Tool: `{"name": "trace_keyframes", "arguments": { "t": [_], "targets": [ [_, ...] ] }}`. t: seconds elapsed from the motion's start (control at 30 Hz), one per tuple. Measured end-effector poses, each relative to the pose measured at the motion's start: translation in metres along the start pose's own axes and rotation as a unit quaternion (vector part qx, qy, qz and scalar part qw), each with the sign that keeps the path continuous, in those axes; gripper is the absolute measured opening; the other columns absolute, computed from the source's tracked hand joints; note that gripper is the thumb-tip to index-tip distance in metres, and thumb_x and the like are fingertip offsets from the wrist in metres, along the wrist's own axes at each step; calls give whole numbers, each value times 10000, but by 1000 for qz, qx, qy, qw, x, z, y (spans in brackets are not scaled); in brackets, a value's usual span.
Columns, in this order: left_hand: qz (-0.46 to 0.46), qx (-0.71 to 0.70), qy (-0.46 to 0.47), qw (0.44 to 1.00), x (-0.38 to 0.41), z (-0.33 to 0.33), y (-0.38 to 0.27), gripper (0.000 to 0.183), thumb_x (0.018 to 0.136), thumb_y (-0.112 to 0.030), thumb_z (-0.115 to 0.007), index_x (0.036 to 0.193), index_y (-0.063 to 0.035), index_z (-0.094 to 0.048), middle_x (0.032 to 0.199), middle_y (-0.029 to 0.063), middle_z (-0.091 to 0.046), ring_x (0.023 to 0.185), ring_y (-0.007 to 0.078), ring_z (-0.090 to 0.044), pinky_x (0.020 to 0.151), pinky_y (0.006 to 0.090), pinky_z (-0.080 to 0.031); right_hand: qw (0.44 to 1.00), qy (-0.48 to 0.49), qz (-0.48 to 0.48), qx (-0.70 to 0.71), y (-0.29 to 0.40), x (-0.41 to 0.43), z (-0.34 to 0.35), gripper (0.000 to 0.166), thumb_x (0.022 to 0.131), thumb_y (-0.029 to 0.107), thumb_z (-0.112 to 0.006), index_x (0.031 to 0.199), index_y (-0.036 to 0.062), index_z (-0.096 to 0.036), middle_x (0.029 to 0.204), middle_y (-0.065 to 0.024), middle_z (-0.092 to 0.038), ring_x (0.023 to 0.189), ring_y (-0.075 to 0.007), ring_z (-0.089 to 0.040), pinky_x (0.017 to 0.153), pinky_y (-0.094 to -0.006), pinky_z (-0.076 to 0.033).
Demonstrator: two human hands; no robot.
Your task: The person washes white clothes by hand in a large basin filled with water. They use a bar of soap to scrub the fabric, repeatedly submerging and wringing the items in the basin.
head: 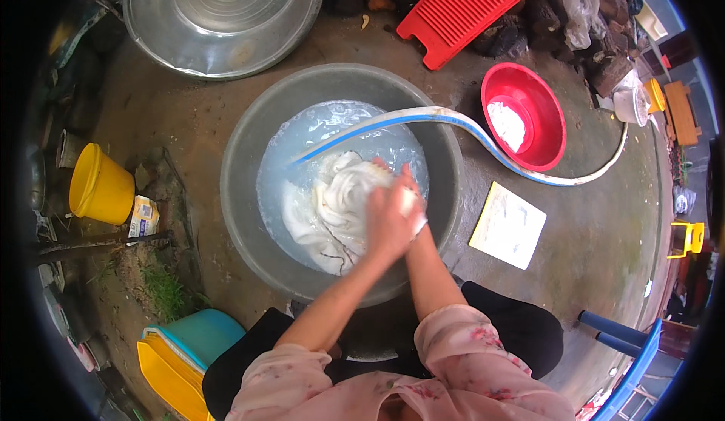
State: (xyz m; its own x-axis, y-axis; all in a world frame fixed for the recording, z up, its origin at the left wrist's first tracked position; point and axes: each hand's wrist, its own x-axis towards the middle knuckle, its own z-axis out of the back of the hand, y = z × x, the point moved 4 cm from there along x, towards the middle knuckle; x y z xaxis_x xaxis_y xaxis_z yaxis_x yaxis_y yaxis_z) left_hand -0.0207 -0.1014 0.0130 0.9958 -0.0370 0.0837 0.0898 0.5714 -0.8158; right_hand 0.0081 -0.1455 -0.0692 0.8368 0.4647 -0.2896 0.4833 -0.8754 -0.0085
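Note:
A large grey plastic tub (241, 155) stands before me, partly filled with cloudy, bluish, sudsy water (334, 118). A wet white cloth (345, 191) lies bunched and twisted in it, with a thin dark cord or trim along its lower part. My left hand (388, 217), blurred, presses onto a bunched part of the cloth at the tub's right side. Close against it, my right hand (412, 186) holds the same bunch from the right, its palm side mostly hidden. A white hose (427, 114) with a blue stripe crosses the tub's rim, its end in the water.
A red washboard (464, 10) and a metal basin (238, 13) lie beyond the tub. To the right are a red basin (546, 115) with white material inside and a pale square board (508, 225). A yellow bucket (105, 186) stands left, a teal container (198, 330) lower left.

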Motion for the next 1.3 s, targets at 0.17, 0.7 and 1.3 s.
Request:
{"name": "trace_keyframes", "arguments": {
  "t": [0.17,0.7,1.3],
  "targets": [
    [-90,-32,-19,995,6,-7,17,430,779,-271,-708,1174,-129,-615,1018,179,-512,965,360,-525,838,458,-425,996,-30,25,-79,13,-11,12,700,925,649,-372,1377,116,-412,1241,-134,-545,1116,-288,-538,927,-441,-452],
    [382,-608,69,693,26,105,168,346,827,-306,-533,1064,-60,-588,712,78,-514,521,213,-511,472,334,-425,528,-102,-182,-823,35,-14,-27,643,827,470,-608,1299,45,-510,1239,-191,-573,1180,-309,-529,979,-407,-412],
    [-16,-99,-45,994,28,3,-20,427,814,-144,-631,1227,-104,-535,1170,184,-496,1157,352,-472,980,428,-389,949,40,206,-237,42,0,45,401,1001,326,-363,1246,64,-542,1179,-56,-596,1081,-186,-561,926,-337,-463]
  ]
}}
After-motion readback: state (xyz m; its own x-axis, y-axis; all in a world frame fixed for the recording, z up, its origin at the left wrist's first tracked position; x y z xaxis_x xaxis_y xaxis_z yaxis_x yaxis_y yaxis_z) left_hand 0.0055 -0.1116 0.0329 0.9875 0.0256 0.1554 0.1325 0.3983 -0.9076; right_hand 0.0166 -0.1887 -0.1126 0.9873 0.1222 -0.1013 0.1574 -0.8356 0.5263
